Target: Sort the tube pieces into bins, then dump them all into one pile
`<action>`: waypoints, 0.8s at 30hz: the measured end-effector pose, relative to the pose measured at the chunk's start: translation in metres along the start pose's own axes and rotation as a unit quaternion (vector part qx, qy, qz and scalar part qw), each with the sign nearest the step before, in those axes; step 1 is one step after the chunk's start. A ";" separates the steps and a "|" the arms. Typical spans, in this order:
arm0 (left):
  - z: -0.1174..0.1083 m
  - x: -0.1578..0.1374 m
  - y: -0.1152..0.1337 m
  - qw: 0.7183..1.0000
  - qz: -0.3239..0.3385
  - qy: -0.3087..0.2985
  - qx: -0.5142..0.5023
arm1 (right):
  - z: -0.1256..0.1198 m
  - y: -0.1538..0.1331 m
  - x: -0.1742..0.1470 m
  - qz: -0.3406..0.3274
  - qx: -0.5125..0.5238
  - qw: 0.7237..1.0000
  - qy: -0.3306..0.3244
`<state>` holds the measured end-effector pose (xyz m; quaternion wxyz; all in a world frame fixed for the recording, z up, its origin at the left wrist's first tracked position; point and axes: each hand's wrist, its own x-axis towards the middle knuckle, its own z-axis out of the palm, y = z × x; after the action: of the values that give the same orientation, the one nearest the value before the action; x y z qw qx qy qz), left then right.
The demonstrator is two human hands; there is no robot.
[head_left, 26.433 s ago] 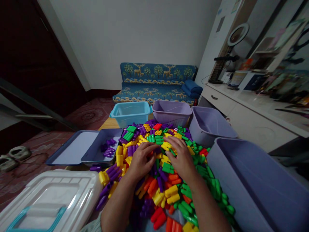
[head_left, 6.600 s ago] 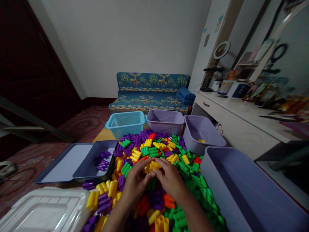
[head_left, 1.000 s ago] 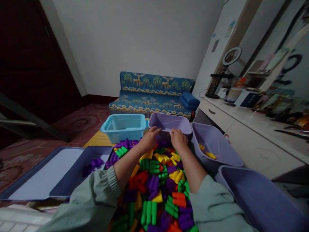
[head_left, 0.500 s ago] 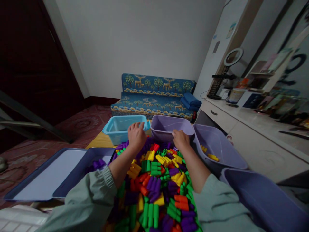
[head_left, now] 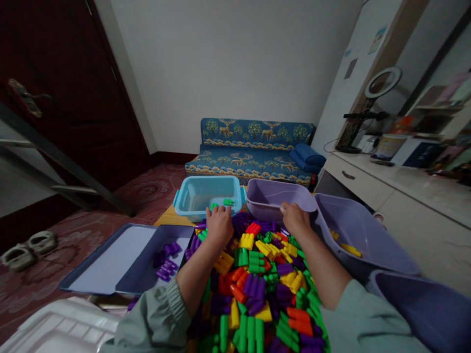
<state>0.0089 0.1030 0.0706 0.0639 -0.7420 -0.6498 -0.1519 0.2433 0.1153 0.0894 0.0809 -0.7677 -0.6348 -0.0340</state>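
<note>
My left hand [head_left: 220,226] is over the near rim of the light blue bin [head_left: 180,212], back of the hand up, fingers slightly apart, with nothing seen in them. Green plastic building pieces [head_left: 228,202] lie inside that bin, just beyond the fingertips. Close against the front of the middle purple bin [head_left: 263,210], my right hand [head_left: 295,218] has its fingers bent together; whatever they may hold is hidden. Below both hands spreads a heap of purple, green, yellow and orange-red building pieces [head_left: 253,289], many shaped like joined rounded tubes.
Yellow pieces [head_left: 350,250] lie in another purple bin [head_left: 382,235] on the right, with a further dark bin [head_left: 423,309] nearer me. At left, a tray [head_left: 125,289] holds purple pieces [head_left: 167,269]. A white lid-like object [head_left: 66,326] is at lower left. A patterned sofa [head_left: 250,157] stands behind.
Green pieces now show in the light blue bin. My left hand has drawn back and down from over it to its near rim. The right hand stays by the middle bin. The view has shifted left.
</note>
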 end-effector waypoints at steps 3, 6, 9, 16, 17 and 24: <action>-0.001 -0.006 0.001 1.000 0.003 -0.008 -0.003 | -0.001 0.000 -0.001 -0.003 -0.001 1.000 0.001; -0.003 -0.009 0.002 1.000 0.004 -0.014 -0.001 | -0.002 -0.001 -0.002 -0.005 -0.001 1.000 0.000; -0.005 -0.006 0.002 1.000 0.007 -0.022 0.010 | -0.001 -0.001 -0.002 -0.004 0.000 1.000 0.000; -0.002 0.034 -0.014 0.998 0.033 -0.040 0.024 | 0.001 0.000 0.002 -0.005 0.001 1.000 0.001; -0.001 0.042 -0.016 0.998 0.037 -0.045 0.024 | 0.000 0.000 0.003 -0.006 0.001 1.000 0.000; 0.006 0.059 -0.023 0.994 0.080 -0.068 0.019 | -0.001 -0.005 -0.001 0.014 0.025 1.000 -0.010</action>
<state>-0.0062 0.1641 0.0811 0.0459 -0.7989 -0.5939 -0.0830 0.2386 0.1156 0.0905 0.0939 -0.7745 -0.6255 -0.0096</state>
